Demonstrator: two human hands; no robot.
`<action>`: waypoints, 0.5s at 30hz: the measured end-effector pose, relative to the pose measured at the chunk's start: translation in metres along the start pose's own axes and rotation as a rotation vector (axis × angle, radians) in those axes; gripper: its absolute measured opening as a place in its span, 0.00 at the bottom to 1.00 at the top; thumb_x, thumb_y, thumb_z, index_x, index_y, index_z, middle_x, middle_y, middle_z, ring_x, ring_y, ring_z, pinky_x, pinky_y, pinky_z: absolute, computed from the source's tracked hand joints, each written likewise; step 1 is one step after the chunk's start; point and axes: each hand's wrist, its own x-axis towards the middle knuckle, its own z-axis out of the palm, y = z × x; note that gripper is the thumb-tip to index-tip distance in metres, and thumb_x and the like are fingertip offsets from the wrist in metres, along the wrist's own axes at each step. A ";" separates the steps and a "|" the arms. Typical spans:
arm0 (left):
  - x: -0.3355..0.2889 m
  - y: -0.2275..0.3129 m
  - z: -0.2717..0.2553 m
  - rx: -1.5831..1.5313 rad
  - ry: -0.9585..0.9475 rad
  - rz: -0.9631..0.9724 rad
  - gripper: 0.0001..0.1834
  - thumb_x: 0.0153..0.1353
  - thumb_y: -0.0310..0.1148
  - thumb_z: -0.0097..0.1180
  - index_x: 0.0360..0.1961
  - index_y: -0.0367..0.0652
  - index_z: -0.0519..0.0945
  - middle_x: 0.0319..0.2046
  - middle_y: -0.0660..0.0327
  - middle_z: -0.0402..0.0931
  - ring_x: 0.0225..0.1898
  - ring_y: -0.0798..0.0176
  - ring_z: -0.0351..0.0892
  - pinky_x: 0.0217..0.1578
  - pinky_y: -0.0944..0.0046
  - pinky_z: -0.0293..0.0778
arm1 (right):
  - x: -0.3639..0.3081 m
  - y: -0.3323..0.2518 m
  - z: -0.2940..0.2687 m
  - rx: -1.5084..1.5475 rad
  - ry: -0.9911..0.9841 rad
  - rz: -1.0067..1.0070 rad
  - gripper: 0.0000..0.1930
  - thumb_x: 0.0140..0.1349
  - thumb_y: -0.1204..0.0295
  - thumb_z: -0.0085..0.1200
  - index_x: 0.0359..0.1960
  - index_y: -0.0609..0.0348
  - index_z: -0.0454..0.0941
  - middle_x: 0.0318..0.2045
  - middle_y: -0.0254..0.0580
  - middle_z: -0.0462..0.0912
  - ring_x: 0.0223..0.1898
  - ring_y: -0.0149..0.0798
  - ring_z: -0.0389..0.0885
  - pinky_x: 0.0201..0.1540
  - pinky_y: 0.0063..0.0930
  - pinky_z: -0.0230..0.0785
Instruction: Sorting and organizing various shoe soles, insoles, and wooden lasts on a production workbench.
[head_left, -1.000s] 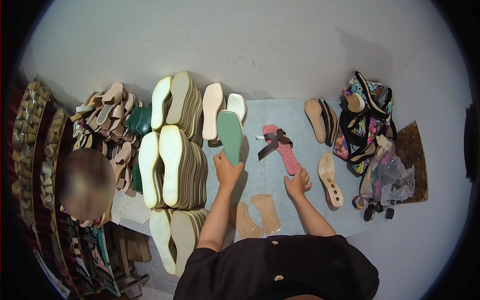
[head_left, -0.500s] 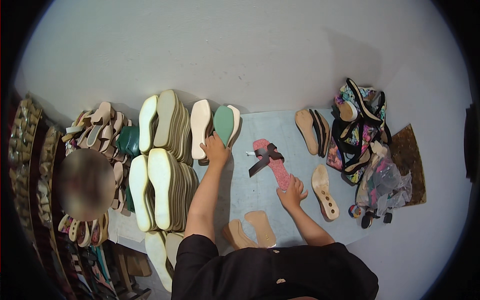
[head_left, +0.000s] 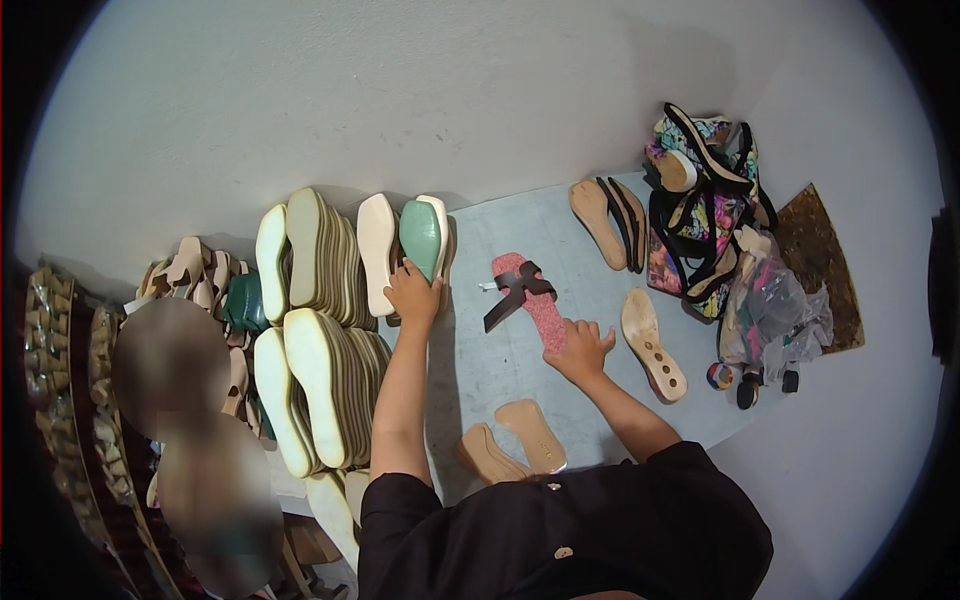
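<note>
Nearest the body, a tan insole [head_left: 532,440] and a wedge sole [head_left: 490,456] lie side by side on the pale table [head_left: 505,375]. Beyond them, the right hand [head_left: 582,350] touches the heel end of a pink slide sandal [head_left: 546,322] with a dark crossed strap; its outer fingers are spread, and I cannot tell whether thumb and forefinger pinch it. A holed sole [head_left: 652,348] lies to its right. The hands are well apart: farther off, the left hand [head_left: 412,294] is closed on the narrow end of a green sole [head_left: 421,236], which overlaps a white sole [head_left: 441,222] beside a cream sole [head_left: 376,248]. The step in hand appears to be positioning or sorting the green sole; the next move probably calls for steadying it, edges clear of the cream one, before the fingers loosen.
</note>
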 end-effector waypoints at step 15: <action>-0.134 0.069 -0.022 -0.542 0.207 0.126 0.29 0.50 0.40 0.57 0.54 0.44 0.69 0.57 0.48 0.58 0.60 0.47 0.52 0.56 0.43 0.43 | -0.077 0.053 -0.082 0.168 0.423 -0.090 0.31 0.32 0.56 0.60 0.43 0.53 0.75 0.39 0.37 0.71 0.49 0.41 0.66 0.55 0.63 0.38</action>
